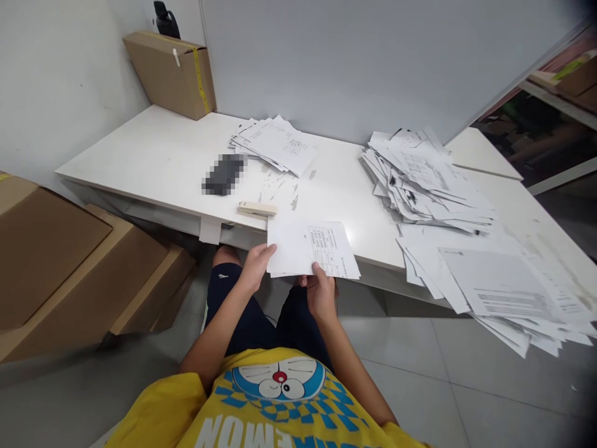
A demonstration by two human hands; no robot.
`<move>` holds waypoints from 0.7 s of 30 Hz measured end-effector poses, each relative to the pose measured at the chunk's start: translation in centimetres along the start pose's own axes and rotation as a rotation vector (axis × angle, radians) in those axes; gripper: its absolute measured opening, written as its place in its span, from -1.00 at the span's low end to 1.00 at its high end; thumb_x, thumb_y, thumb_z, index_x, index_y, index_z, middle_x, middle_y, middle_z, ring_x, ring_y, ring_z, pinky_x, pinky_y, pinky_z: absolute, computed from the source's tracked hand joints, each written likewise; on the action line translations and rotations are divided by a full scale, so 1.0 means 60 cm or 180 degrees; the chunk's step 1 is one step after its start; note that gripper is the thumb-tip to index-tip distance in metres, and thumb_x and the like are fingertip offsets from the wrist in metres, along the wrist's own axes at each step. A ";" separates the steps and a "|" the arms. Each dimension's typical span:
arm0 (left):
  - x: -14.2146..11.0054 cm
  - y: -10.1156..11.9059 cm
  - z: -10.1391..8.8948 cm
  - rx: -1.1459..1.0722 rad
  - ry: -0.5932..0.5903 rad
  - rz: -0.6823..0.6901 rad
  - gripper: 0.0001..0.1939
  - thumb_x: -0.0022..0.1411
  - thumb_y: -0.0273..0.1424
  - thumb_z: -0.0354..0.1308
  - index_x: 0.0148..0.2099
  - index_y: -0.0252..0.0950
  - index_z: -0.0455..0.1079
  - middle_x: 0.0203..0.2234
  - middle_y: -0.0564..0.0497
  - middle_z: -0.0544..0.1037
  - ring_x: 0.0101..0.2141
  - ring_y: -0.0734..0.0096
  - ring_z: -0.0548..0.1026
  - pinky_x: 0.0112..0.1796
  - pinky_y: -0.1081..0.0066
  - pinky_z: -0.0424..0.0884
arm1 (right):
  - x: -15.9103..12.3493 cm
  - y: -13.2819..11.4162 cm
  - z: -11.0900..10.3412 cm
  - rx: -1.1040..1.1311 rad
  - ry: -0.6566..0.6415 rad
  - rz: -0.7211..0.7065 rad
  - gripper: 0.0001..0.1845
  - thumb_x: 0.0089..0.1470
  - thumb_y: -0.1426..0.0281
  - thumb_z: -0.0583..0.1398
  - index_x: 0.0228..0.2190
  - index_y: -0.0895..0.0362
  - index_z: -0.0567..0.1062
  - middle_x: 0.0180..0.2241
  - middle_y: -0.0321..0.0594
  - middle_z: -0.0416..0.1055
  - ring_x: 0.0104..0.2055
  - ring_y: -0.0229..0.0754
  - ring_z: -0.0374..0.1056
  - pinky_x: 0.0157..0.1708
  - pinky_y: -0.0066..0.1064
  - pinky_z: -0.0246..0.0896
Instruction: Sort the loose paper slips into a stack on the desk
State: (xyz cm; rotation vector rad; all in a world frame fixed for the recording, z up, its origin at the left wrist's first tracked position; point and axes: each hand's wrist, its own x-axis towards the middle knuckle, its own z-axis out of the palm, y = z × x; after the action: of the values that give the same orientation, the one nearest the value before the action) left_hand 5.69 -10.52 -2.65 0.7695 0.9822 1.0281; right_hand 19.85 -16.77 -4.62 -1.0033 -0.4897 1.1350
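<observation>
A few printed paper sheets lie together at the table's front edge, partly overhanging it, with a printed table on the top one. My left hand pinches their left edge, thumb on top. At the near edge, my right hand grips the same sheets, its thumb on the print and its fingers underneath, mostly hidden. Just beyond the sheets lies a cream stapler. Farther back is a stack of papers, and left of it a dark, pixelated object.
A large messy paper pile covers the right of the white table, with more sheets overhanging the front edge. A cardboard box stands at the back left, a black bottle behind it. Larger cartons crowd the left side.
</observation>
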 end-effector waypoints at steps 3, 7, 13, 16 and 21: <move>0.008 0.007 0.001 0.0028 -0.0103 0.0016 -0.49 -0.12 -0.04 0.44 -0.24 -0.35 0.58 -0.38 -0.09 0.66 -0.31 0.18 0.58 -0.29 0.35 0.41 | 0.000 -0.002 0.002 0.0038 0.0048 -0.0022 -0.41 -0.01 0.22 0.32 0.06 0.05 0.37 -0.45 -0.40 0.36 -0.61 -0.34 0.14 -0.60 -0.42 0.13; 0.020 0.015 0.003 -0.0024 -0.0085 0.0047 -0.52 -0.17 -0.09 0.47 -0.27 -0.33 0.55 -0.42 -0.04 0.65 -0.38 0.26 0.56 -0.35 0.39 0.38 | 0.002 -0.004 0.009 -0.0041 0.0061 -0.0065 -0.38 0.00 0.21 0.30 0.10 0.04 0.35 -0.42 -0.38 0.37 -0.61 -0.34 0.14 -0.59 -0.40 0.16; 0.021 0.014 0.003 -0.0014 -0.0078 -0.0043 -0.50 -0.19 -0.14 0.47 -0.23 -0.33 0.51 -0.38 -0.04 0.63 -0.33 0.24 0.55 -0.32 0.39 0.37 | -0.007 0.002 0.009 -0.0155 0.0070 -0.0215 -0.38 0.06 0.20 0.26 0.15 0.02 0.33 -0.50 -0.40 0.34 -0.61 -0.29 0.15 -0.54 -0.37 0.23; 0.020 0.013 0.004 0.0040 -0.0068 0.0049 -0.50 -0.17 -0.15 0.46 -0.20 -0.32 0.50 -0.35 -0.04 0.63 -0.31 0.25 0.55 -0.29 0.38 0.38 | -0.005 0.007 0.005 -0.0127 0.0079 -0.0229 -0.35 0.05 0.21 0.27 0.17 -0.01 0.32 -0.40 -0.36 0.42 -0.59 -0.29 0.18 -0.54 -0.37 0.25; 0.024 0.022 0.011 0.0150 -0.0103 0.0153 -0.50 -0.13 -0.21 0.45 -0.14 -0.31 0.48 -0.26 -0.08 0.62 -0.20 0.18 0.54 -0.19 0.35 0.39 | 0.004 0.012 0.002 -0.0013 0.0130 -0.0202 -0.32 0.02 0.23 0.29 0.18 -0.05 0.32 -0.24 -0.28 0.49 -0.58 -0.32 0.20 -0.52 -0.37 0.31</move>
State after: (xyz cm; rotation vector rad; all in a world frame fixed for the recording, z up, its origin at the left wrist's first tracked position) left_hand 6.14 -8.77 -1.68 0.8497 0.9670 1.0341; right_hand 19.47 -16.45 -5.18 -1.0059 -0.4881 1.0554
